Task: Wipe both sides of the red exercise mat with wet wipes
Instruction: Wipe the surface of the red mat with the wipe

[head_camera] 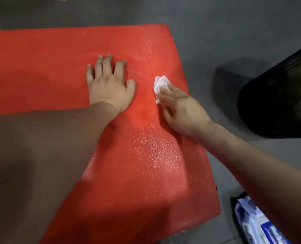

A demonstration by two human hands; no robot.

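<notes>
The grey floor (216, 41) carries everything here. The red mat (40, 59) lies flat on it, one face up, with its right edge and near corner in sight. There's a damp sheen on the right-hand strip, while the left part looks dry to me.

A black bin (278, 103) stands on the floor, right of the mat. A pack of wipes (252, 219) lies by the mat's near right corner.

The hands are apart. The left hand (109, 87) lies flat on the mat with its fingers spread, bracing it. The right hand (183, 110) pinches a bunched white wipe (161, 84) and presses it onto the mat near the right edge.

What could go wrong, as I see it:
- The wipe is scrunched small, so each pass covers little, and dry streaks may be left between strokes.
- The ground under the left palm won't get wiped unless that hand shifts.
- If the palm lifts during a hard stroke, the light mat may slide or buckle on the smooth floor.
- The underside has yet to be reached. Flipping the mat puts the wet face onto the floor, where it could pick up dirt.
</notes>
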